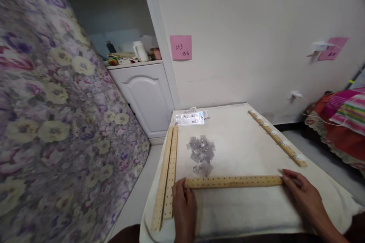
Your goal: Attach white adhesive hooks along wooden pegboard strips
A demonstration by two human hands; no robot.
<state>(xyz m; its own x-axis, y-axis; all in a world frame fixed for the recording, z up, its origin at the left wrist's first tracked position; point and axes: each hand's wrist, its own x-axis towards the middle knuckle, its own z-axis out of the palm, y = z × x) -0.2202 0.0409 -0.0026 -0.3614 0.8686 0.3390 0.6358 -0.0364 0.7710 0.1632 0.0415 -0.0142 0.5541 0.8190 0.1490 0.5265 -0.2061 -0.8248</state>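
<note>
A long wooden strip with rows of small holes (234, 182) lies crosswise near the table's front. My left hand (184, 205) is closed around its left end. At the right end, my right hand (305, 193) pinches it between thumb and fingers. Beyond the strip sits a pile of small clear plastic packets (201, 150) with shiny bits inside, too small to make out. Two more holed strips (168, 174) lie side by side along the table's left edge, close to my left hand. Along the right edge lies another strip (276, 138) with several whitish pieces on it.
The table (228, 136) has a pale cover and stands against a wall. Flat clear packaging (189, 118) lies at its far left corner. A floral curtain (65, 121) hangs at left, beside a white cabinet (145, 98). A bed with a striped cover (349, 114) is at right.
</note>
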